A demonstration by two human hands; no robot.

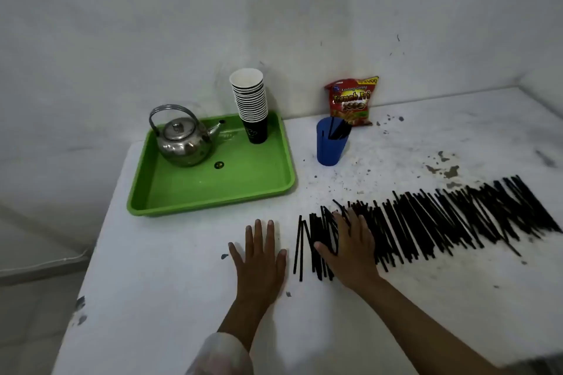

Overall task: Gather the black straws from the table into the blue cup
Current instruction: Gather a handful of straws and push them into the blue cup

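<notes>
Several black straws (441,222) lie side by side in a long row across the right half of the white table (170,277). The blue cup (330,146) stands upright behind the row's left end, with a few black straws leaning inside it. My right hand (350,248) rests palm down on the left end of the row, fingers spread over the straws, thumb touching them. My left hand (260,259) lies flat on the bare table just left of the straws, fingers apart, holding nothing.
A green tray (213,192) at the back left carries a steel kettle (182,138) and a stack of paper cups (251,103). A red snack bag (353,99) leans against the wall behind the blue cup. The table's left edge drops off near the tray.
</notes>
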